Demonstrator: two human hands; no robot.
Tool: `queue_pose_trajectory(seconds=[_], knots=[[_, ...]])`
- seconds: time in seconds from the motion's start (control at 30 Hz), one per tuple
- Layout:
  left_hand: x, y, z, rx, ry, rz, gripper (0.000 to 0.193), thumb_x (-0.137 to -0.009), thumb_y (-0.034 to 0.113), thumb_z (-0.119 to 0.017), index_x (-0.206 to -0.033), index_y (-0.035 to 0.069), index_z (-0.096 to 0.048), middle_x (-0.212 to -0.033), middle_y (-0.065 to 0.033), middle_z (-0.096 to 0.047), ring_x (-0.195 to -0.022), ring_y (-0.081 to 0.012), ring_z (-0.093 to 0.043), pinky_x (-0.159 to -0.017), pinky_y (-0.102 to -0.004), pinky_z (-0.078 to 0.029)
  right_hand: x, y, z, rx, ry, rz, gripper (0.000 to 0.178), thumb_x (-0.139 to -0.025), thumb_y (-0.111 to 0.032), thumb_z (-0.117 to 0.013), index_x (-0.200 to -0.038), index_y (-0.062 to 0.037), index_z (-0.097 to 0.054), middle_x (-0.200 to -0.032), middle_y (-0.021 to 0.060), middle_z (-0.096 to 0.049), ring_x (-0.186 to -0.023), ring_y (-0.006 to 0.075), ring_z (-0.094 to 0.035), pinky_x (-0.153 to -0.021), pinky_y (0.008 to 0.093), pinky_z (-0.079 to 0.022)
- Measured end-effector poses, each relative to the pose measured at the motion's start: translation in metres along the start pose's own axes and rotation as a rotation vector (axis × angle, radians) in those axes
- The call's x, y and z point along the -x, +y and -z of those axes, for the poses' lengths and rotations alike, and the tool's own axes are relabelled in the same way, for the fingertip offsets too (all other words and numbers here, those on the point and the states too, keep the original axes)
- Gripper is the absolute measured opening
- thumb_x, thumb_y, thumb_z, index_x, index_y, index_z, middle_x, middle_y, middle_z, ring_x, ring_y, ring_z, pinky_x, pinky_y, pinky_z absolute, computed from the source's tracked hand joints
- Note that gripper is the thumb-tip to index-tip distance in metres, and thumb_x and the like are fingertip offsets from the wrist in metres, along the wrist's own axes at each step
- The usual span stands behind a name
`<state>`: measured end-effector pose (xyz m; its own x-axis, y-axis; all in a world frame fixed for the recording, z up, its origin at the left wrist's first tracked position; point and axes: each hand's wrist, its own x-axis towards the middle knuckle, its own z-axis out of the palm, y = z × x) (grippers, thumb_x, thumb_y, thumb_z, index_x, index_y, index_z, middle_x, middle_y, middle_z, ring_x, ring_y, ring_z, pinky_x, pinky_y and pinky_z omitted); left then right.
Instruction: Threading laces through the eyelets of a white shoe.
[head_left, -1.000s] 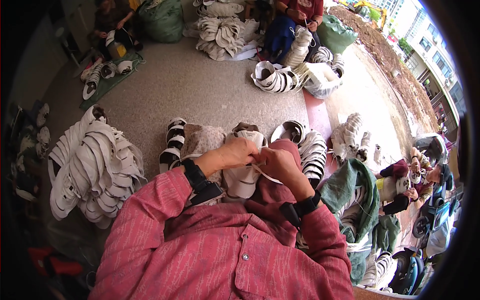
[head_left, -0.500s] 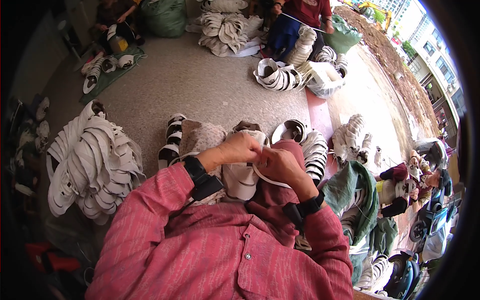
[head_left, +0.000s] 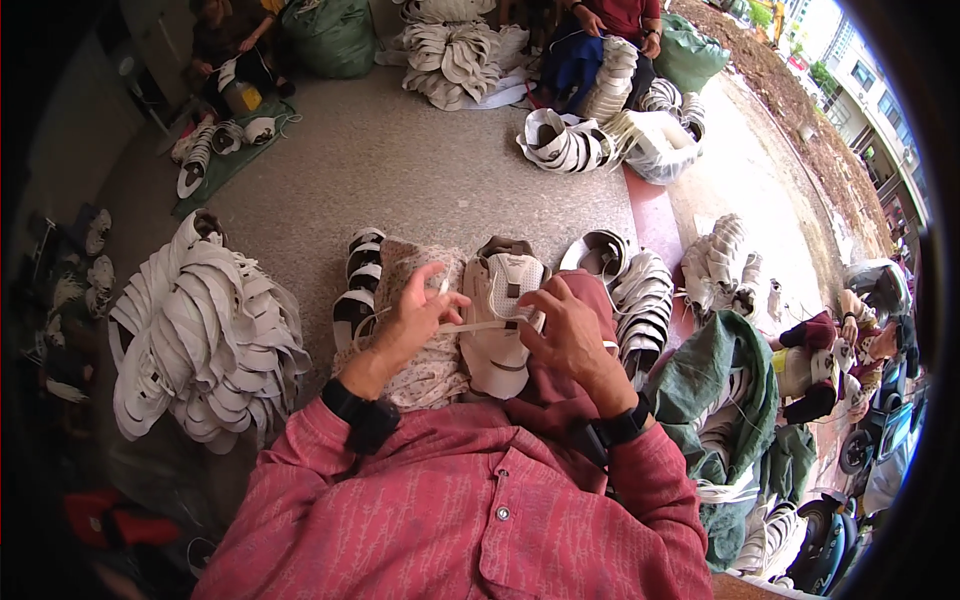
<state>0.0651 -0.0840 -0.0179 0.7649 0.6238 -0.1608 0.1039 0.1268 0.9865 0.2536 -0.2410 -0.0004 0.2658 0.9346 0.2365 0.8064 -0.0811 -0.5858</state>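
On my lap lies a white shoe upper, toe toward me, with a perforated tongue and a dark lining at its far end. A flat white shoelace stretches straight across it between my hands. At the left of the upper, my left hand has its index finger raised and the lace running into its curled fingers. My right hand bends over the upper's right side, thumb and fingers closed near the other end of the lace. Its exact grip is partly hidden.
A large heap of shoe uppers lies at my left. Nested uppers stand by my right knee, beside a green sack. Across the floor, co-workers sit among more uppers. A parked scooter stands at lower right.
My hands have moved apart from close together over the tongue, drawing the lace out straight between them. The upper is now more exposed. The whole view has shifted slightly.
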Motion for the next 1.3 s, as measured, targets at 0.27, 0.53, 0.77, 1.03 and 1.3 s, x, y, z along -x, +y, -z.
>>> queue_pose_trajectory(seconds=[0.27, 0.53, 0.77, 1.03, 1.3], knots=[[0.027, -0.002, -0.01, 0.083, -0.337, 0.258, 0.021, -0.096, 0.015, -0.054, -0.104, -0.004, -0.058, -0.085, -0.0066, -0.067, -0.064, -0.0079, -0.058, -0.059, -0.0197, -0.045, 0.006, -0.003, -0.016, -0.607, -0.08, -0.302, 0.011, -0.092, -0.012, -0.062, -0.096, -0.0029, -0.058, -0.081, 0.003, -0.061, -0.068, 0.0106, -0.058, -0.06, 0.0243, -0.047], [0.02, -0.014, -0.022, -0.313, -0.063, -0.145, 0.023, -0.096, 0.02, -0.055, -0.091, 0.0, -0.066, -0.074, -0.0055, -0.066, -0.06, -0.0099, -0.058, -0.053, -0.0254, -0.042, 0.02, 0.006, 0.006, -1.042, 0.001, -0.554, 0.02, -0.095, -0.02, -0.06, -0.107, -0.0041, -0.06, -0.087, 0.0005, -0.063, -0.071, 0.0069, -0.06, -0.064, 0.0235, -0.054], [0.017, -0.013, -0.033, -0.779, 0.062, -0.335, 0.021, -0.091, 0.022, -0.057, -0.086, 0.002, -0.063, -0.073, -0.0192, -0.062, -0.065, -0.0347, -0.063, -0.056, -0.0406, -0.047, 0.019, 0.016, 0.015, -1.155, 0.166, -0.436, 0.019, -0.095, -0.017, -0.058, -0.101, 0.0009, -0.061, -0.087, 0.0066, -0.064, -0.072, 0.0133, -0.064, -0.065, 0.028, -0.058], [0.01, -0.017, -0.037, -0.884, 0.049, -0.426, 0.022, -0.087, 0.019, -0.056, -0.073, 0.003, -0.056, -0.064, -0.0208, -0.058, -0.062, -0.0386, -0.06, -0.053, -0.0452, -0.045, 0.015, 0.007, 0.04, -1.127, 0.196, -0.434, 0.023, -0.096, -0.018, -0.058, -0.101, 0.0035, -0.063, -0.087, 0.0066, -0.065, -0.068, 0.0126, -0.064, -0.062, 0.0251, -0.056], [-0.003, -0.007, -0.039, -0.996, 0.033, -0.289, 0.017, -0.082, 0.018, -0.062, -0.072, 0.005, -0.059, -0.07, -0.0164, -0.062, -0.07, -0.0361, -0.063, -0.062, -0.0467, -0.047, -0.011, 0.002, 0.034, -0.133, 0.044, 0.022, 0.013, -0.081, -0.008, -0.067, -0.092, -0.0025, -0.07, -0.085, 0.0114, -0.063, -0.074, 0.0245, -0.06, -0.067, 0.0335, -0.048]])
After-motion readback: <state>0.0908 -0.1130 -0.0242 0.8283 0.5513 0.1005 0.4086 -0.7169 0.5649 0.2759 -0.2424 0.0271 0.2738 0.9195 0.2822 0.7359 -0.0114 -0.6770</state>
